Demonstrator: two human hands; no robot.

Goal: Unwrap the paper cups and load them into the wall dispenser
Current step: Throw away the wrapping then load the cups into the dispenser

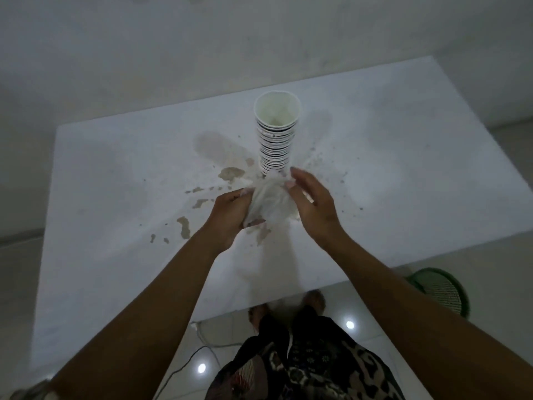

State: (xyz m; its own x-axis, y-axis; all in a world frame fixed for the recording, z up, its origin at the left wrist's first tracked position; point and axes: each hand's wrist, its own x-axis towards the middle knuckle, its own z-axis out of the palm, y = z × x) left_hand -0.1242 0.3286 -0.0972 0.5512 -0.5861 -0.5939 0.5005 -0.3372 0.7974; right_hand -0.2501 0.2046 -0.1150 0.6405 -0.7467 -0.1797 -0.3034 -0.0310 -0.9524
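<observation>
A tall stack of white paper cups with dark bands stands upright on the white table, its open mouth facing up. Its upper part is bare. A clear plastic wrapper is bunched around the base of the stack. My left hand grips the crumpled wrapper from the left. My right hand holds the wrapper's right side, fingertips close to the lowest cups. No wall dispenser is in view.
The tabletop carries brown stains and scattered specks. A green mesh basket stands on the floor at the right, beside the table's front edge. A cable runs over the tiled floor by my feet. A pale wall rises behind the table.
</observation>
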